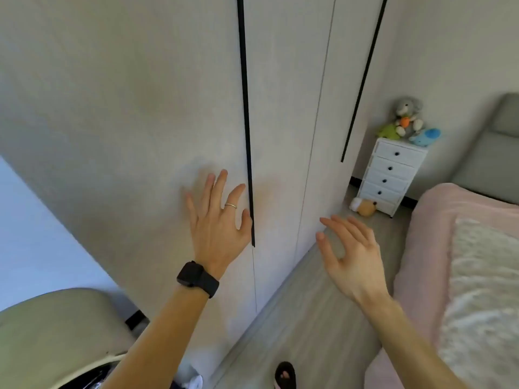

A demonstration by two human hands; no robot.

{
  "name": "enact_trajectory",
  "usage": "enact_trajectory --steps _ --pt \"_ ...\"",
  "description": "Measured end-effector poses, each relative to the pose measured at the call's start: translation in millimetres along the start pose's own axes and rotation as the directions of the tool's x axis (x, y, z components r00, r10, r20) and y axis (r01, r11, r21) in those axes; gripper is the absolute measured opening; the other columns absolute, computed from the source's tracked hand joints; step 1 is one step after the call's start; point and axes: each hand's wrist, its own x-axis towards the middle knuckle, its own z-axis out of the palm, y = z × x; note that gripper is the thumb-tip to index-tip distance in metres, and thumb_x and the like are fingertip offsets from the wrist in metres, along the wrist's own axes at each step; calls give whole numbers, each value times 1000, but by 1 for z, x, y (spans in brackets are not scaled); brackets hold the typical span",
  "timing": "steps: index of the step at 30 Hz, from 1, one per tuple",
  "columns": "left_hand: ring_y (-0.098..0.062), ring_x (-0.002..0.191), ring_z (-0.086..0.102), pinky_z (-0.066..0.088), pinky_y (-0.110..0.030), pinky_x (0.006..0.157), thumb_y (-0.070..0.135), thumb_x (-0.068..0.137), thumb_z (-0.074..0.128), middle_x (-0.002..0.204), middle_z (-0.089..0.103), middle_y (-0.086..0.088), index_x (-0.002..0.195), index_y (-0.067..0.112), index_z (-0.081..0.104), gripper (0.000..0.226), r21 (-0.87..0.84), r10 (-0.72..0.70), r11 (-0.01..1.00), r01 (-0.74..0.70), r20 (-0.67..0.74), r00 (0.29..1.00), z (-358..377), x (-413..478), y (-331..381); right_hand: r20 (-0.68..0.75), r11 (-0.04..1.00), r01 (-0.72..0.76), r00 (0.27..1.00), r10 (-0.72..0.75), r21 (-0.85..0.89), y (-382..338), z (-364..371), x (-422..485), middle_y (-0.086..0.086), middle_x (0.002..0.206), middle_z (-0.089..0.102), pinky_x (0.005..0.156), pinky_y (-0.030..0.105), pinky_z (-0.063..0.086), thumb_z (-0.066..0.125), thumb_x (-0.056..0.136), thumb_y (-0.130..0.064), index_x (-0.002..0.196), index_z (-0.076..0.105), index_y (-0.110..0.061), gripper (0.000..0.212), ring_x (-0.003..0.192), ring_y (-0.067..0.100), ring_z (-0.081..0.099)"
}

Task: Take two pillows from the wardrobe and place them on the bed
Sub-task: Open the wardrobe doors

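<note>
Fingers [224,186] of left hand [219,228] spread, empty, by black handle strip [247,136], apparently to pull wardrobe [126,108] door. Right hand [351,259] loosely open, holding nothing. Doors shut; pillows unseen, presumably inside. Bed [438,220] alongside, right.

The pale grey wardrobe [140,108], its doors shut and edged with long black strip handles, stands right in front of the left hand [217,223], while the bed [463,276] with its pink cover and white fluffy throw lies just right of the right hand [351,259].
</note>
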Motion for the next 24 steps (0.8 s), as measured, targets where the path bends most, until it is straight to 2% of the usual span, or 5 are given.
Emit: enact_trajectory --steps 5,10,13,20,24 --pt "-26 151 8 -1 -68 112 40 89 53 162 21 -8 145 27 47 57 181 -33 982 49 -93 995 54 57 16 48 991 115 992 -118 61 21 54 95 1 146 54 109 54 39 44 99 -46 132 63 -28 42 143 27 36" --pt "-30 150 15 -1 -70 112 43 87 58 161 23 -12 148 23 42 66 245 -139 953 176 -161 977 103 98 18 -25 957 281 960 -280 78 34 102 178 5 157 39 114 46 31 48 101 -36 140 55 -27 41 148 29 28" --pt "-31 148 19 -1 -69 113 41 88 62 158 28 -14 145 18 46 64 283 -186 925 255 -252 950 125 110 19 -18 921 368 929 -369 130 31 129 214 8 162 29 115 54 30 50 101 -32 147 47 -26 47 151 31 19" --pt "-26 152 2 4 -74 111 29 88 66 155 21 -15 121 19 46 40 326 -271 853 408 -391 880 152 129 29 -14 782 609 790 -612 132 33 194 274 16 165 9 120 60 12 51 100 -39 156 28 -28 61 153 36 5" --pt "-42 148 8 6 -75 110 22 86 70 156 19 -21 114 10 53 35 306 -387 807 505 -372 844 160 135 41 -133 632 759 650 -748 155 48 236 296 13 166 4 115 69 15 54 98 -43 157 18 -32 70 153 35 2"
